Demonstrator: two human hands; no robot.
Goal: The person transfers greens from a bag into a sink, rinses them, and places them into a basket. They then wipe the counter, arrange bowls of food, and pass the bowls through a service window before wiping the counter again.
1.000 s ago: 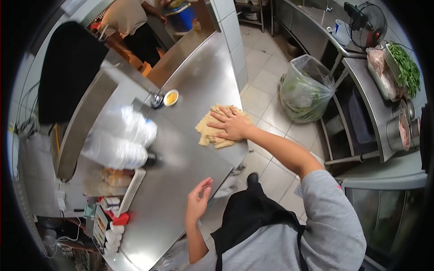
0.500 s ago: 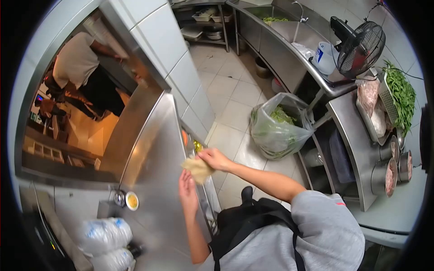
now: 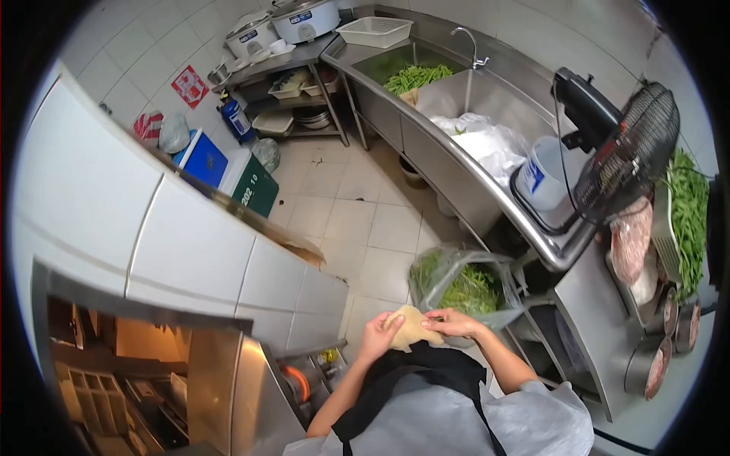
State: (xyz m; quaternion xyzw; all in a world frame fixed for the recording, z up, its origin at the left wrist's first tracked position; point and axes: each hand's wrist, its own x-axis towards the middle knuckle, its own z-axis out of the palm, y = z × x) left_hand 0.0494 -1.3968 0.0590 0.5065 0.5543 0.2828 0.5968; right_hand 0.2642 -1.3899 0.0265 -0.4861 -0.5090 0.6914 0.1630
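Observation:
A limp, beige, cloth-like piece [image 3: 415, 328] with ragged lower edges is stretched between my two hands, just in front of my black apron. My left hand [image 3: 376, 336] pinches its left side, thumb on top. On the opposite side, my right hand [image 3: 454, 323] grips the edge between thumb and fingers. Right behind my hands stands an open clear plastic bag [image 3: 456, 285] full of leafy greens on the floor.
Sinks with greens [image 3: 418, 77] and a white plastic bag run along the right. A black fan [image 3: 631, 148] and a white bucket [image 3: 544, 173] stand at the near end. Metal pots [image 3: 648, 366] sit at right. A tiled wall [image 3: 190, 235] borders my left.
My view has swung from the steel counter toward the aisle and sinks. Both hands have moved away from the counter, and my left hand now grips the beige piece too.

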